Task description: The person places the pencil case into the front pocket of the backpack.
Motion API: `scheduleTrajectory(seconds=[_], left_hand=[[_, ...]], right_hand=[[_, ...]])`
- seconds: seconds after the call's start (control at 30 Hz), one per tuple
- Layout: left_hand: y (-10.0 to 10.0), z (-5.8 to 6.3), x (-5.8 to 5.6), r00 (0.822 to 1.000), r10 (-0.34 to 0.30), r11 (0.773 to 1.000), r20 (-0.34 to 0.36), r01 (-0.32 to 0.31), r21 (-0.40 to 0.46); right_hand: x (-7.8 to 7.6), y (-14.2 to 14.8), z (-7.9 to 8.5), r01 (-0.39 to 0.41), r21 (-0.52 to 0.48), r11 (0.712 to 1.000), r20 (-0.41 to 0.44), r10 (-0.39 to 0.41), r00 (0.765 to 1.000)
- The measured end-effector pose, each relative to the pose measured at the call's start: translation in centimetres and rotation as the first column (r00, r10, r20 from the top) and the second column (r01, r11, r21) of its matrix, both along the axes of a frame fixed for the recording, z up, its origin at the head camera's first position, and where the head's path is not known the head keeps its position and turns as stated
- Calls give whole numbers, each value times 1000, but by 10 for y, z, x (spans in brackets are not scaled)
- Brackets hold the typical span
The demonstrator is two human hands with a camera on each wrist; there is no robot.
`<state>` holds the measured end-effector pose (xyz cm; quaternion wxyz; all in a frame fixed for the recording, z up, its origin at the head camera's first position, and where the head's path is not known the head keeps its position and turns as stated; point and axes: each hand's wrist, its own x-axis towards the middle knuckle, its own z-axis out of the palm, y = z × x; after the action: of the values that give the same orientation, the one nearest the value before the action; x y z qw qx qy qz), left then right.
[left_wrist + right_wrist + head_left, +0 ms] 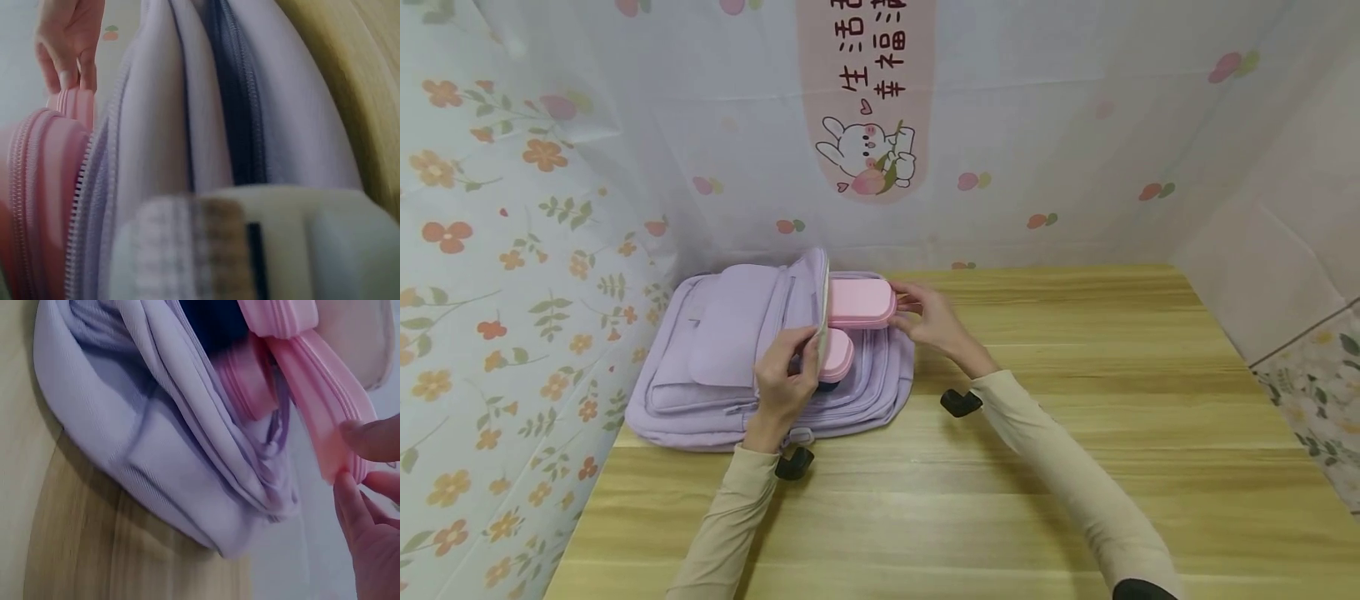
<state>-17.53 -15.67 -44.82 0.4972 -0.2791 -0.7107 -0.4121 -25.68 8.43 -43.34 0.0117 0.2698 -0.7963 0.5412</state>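
Observation:
A lilac backpack (730, 333) lies on the table, its opening facing right. The left hand (782, 383) pinches the raised edge of its front panel. At the opening, the right hand (932, 321) holds the outer end of a long pink zip case (861, 298) between thumb and fingers; the case's other end is hidden behind the panel. A smaller pink zip case (837, 354) shows just below, beside the left hand. In the right wrist view another pink ribbed piece (250, 381) and something dark blue (212, 322) sit inside the bag.
The backpack rests on a wood-grain table (1000, 500) near its back left. Behind it hangs a white printed cloth (1037, 125), with a flowered cloth (512, 333) along the left. Black camera mounts (961, 403) stick out at both wrists.

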Motion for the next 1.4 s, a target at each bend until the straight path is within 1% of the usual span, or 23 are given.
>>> scheduleTrajectory(seconds=[0.17, 0.3, 0.5, 0.6, 0.77, 0.87, 0.93, 1.0, 1.1, 1.27, 1.4], left_hand=[[3, -3, -4, 999, -32, 999, -27, 32, -6], [4, -6, -6, 998, -55, 998, -35, 54, -20], [5, -10, -8, 994, -83, 995, -66, 79, -61], [6, -11, -7, 993, -96, 993, -67, 91, -72], [7, -12, -5, 992, -107, 992, -72, 101, -80], [7, -12, -5, 992, -112, 991, -61, 107, -80], [6, -12, -4, 993, -108, 991, -49, 103, -87], [6, -11, -3, 994, -104, 991, -37, 100, -93], [6, -10, -1, 995, -94, 988, -30, 89, -125], [6, -7, 4, 993, -114, 977, -16, 109, -184], [6, -6, 8, 992, -129, 968, -12, 123, -217]], right_hand=[[-5, -13, -6, 15, -56, 998, 84, -10, 996], [-9, -22, -12, 10, -84, 996, 118, 0, 993], [-11, -37, -14, -5, -113, 994, 124, 20, 992], [-13, -47, -15, -18, -94, 995, 107, 28, 994], [-16, -55, -19, -10, -84, 996, 93, 18, 995], [-14, -55, -20, -4, -106, 994, 109, 16, 994], [-13, -53, -21, -16, -118, 993, 123, 30, 992], [-12, -50, -20, -24, -115, 993, 135, 39, 990], [-9, -42, -19, -22, -97, 995, 154, 37, 987], [-6, -26, -15, 16, -28, 999, 140, -12, 990], [-3, -12, -12, 61, -8, 998, 138, -59, 989]])
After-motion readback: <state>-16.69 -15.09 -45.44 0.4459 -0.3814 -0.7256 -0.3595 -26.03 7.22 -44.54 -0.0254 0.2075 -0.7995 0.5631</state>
